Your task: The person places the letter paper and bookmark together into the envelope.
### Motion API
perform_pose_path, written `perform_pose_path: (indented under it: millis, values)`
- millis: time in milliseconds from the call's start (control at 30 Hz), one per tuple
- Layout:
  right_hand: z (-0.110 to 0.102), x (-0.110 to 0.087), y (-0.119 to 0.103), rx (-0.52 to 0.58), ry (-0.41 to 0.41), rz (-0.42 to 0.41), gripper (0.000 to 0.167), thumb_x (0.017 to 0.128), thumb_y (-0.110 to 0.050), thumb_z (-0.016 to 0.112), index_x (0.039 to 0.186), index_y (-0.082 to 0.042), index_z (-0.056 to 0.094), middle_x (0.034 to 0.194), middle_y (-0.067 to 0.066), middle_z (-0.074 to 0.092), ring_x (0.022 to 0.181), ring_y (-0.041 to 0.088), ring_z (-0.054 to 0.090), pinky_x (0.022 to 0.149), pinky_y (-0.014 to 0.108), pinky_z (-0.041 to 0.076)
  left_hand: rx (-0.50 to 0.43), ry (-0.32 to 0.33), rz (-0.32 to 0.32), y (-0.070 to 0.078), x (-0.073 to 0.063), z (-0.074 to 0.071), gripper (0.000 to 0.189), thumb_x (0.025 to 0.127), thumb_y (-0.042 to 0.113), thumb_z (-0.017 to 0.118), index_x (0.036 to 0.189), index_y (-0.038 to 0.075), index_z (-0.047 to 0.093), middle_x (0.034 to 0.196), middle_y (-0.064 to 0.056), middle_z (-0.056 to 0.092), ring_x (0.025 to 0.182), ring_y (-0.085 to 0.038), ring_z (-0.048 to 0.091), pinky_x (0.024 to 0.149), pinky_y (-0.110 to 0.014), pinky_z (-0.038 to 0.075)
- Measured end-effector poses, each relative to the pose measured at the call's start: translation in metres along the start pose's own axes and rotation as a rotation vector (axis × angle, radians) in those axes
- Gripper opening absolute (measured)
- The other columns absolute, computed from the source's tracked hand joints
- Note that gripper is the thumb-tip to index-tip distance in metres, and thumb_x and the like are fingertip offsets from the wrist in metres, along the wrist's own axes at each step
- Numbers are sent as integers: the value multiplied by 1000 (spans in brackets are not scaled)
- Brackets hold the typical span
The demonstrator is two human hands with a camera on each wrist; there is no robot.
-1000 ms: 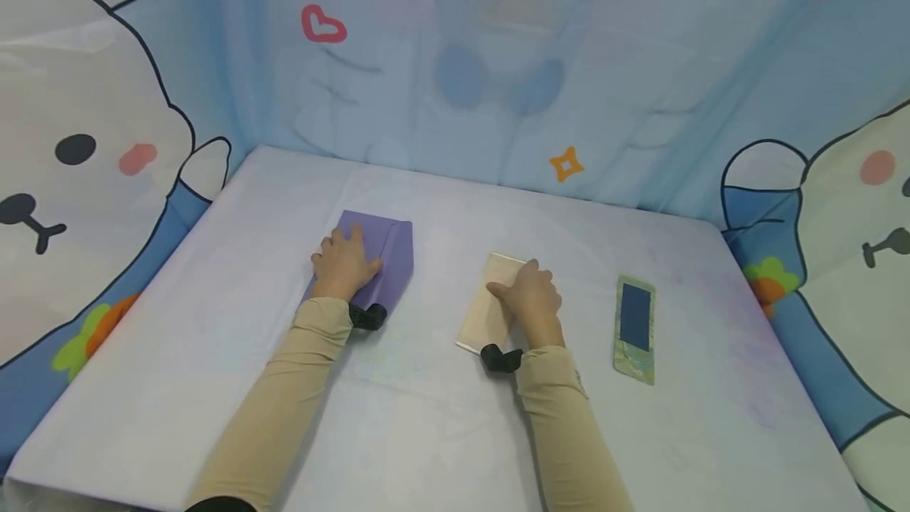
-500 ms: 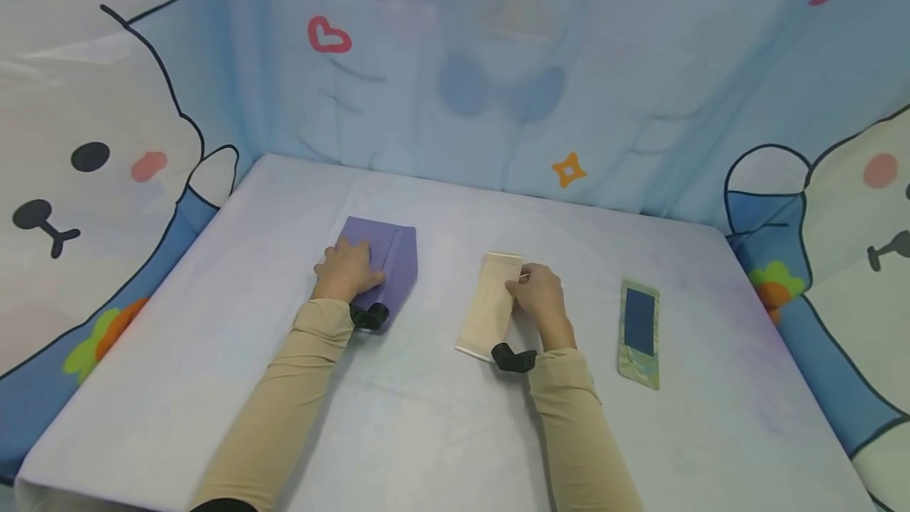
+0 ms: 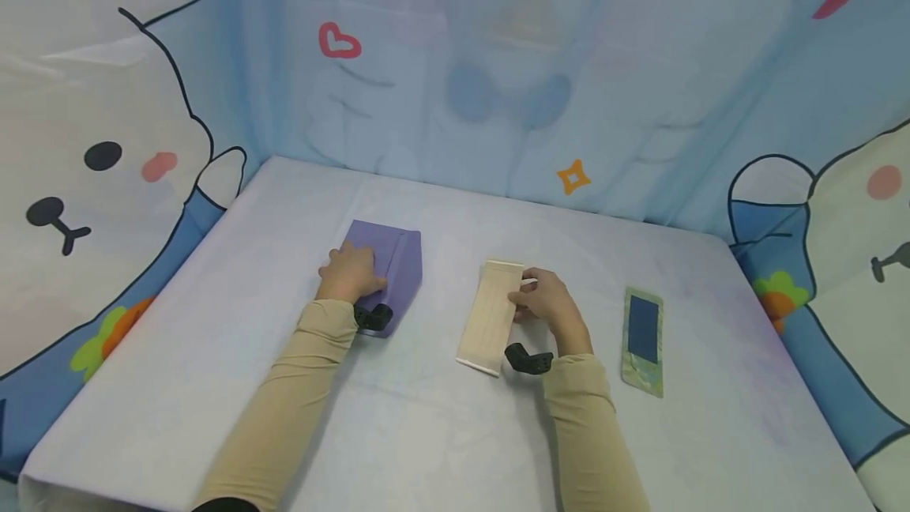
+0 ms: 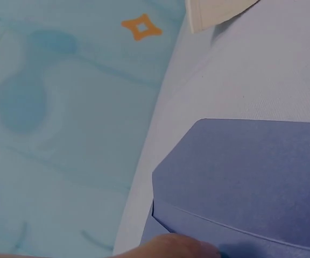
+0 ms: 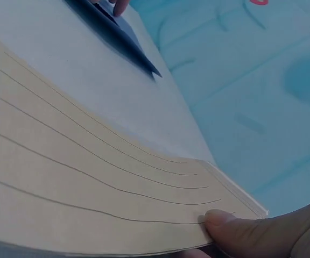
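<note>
A purple envelope (image 3: pixel 407 283) lies on the left part of the table, its flap edge standing out to the right. My left hand (image 3: pixel 350 273) rests on it with fingers spread; its thumb (image 4: pixel 171 246) shows at the bottom of the left wrist view. Right of the envelope is a folded sheet of cream lined letter paper (image 3: pixel 489 318). My right hand (image 3: pixel 550 303) pinches its right edge near the far end, thumb (image 5: pixel 246 231) on top. In the right wrist view the paper bows upward and its ruled lines show. Some fingertips under the paper are hidden.
A green patterned card (image 3: pixel 643 374) with a dark blue rectangle lies to the right of my right hand. The white-covered table (image 3: pixel 398 433) meets a blue cartoon curtain (image 3: pixel 498 141) at its back edge. A black wrist camera (image 3: pixel 528 359) sits by each cuff.
My right hand has slid from over the letter paper to its right edge, which it now pinches and bends. The left hand stays on the envelope. The head view has shifted slightly.
</note>
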State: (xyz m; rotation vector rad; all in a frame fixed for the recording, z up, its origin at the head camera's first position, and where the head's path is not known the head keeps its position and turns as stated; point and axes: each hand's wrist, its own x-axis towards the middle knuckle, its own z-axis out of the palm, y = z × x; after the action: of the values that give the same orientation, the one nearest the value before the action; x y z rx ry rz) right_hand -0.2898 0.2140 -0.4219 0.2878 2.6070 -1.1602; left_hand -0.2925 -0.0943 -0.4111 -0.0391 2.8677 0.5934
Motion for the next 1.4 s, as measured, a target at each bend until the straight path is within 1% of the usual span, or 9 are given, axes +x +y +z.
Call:
perform_pose_path:
  millis: [133, 333, 467, 667, 733, 867, 1067, 1200, 1400]
  values:
    - [0, 1, -1, 99, -11, -2, 58, 90, -8, 63, 141, -1, 38, 124, 24, 55, 68, 10, 65, 66, 25, 55, -1, -4, 2, 0, 0, 0, 57, 83, 34, 66, 130, 5, 52, 135, -27, 42, 122, -47, 40, 92, -63, 37]
    - [1, 1, -4, 306, -9, -11, 61, 91, -7, 62, 144, -2, 34, 124, 20, 52, 71, 8, 64, 72, 26, 56, -2, -8, 12, -1, 1, -1, 58, 83, 35, 66, 130, 5, 52, 136, -27, 41, 121, -47, 40, 92, -64, 38]
    - [4, 4, -4, 434, 7, -15, 61, 91, -7, 62, 145, -5, 33, 120, 15, 52, 72, 7, 64, 74, 25, 56, -4, -3, 8, -2, 2, -1, 56, 83, 35, 66, 127, 4, 53, 135, -27, 42, 121, -47, 40, 91, -63, 39]
    - [10, 11, -4, 563, 36, -8, 61, 90, -3, 61, 144, -4, 33, 106, 9, 51, 72, 7, 64, 73, 25, 56, 1, -3, 14, -3, 2, -1, 57, 83, 36, 67, 128, 3, 53, 136, -27, 40, 122, -46, 40, 91, -61, 41]
    - [11, 11, -6, 594, 35, -11, 60, 90, -2, 60, 144, -3, 33, 103, 8, 50, 72, 7, 65, 73, 25, 56, 12, -3, 21, -3, 2, -3, 59, 83, 36, 66, 129, 2, 52, 136, -28, 40, 121, -46, 40, 91, -59, 42]
    - [14, 10, -9, 630, 28, -18, 59, 91, -2, 60, 143, -3, 33, 100, 7, 50, 73, 7, 65, 74, 24, 56, 27, -3, 30, -3, 2, -4, 60, 83, 37, 67, 129, 1, 52, 135, -30, 40, 121, -47, 41, 91, -57, 44]
    - [17, 8, -13, 660, 22, -34, 56, 92, -3, 58, 142, -2, 34, 105, 10, 53, 74, 9, 66, 75, 23, 55, 46, -4, 48, -3, 2, -4, 59, 83, 36, 66, 128, -1, 52, 135, -31, 40, 121, -48, 40, 93, -56, 43]
    - [19, 8, -14, 665, 32, -34, 53, 92, -3, 58, 141, -3, 36, 107, 11, 53, 75, 9, 66, 75, 23, 55, 52, -4, 61, -3, 1, -5, 61, 84, 35, 65, 130, -1, 51, 137, -32, 40, 121, -49, 40, 95, -56, 42]
    - [21, 8, -13, 688, 30, -25, 56, 92, -2, 58, 142, -3, 34, 111, 13, 54, 79, 10, 66, 77, 24, 55, 49, -10, 67, -3, 1, -4, 60, 84, 35, 64, 130, -1, 51, 138, -32, 39, 121, -48, 41, 94, -55, 42]
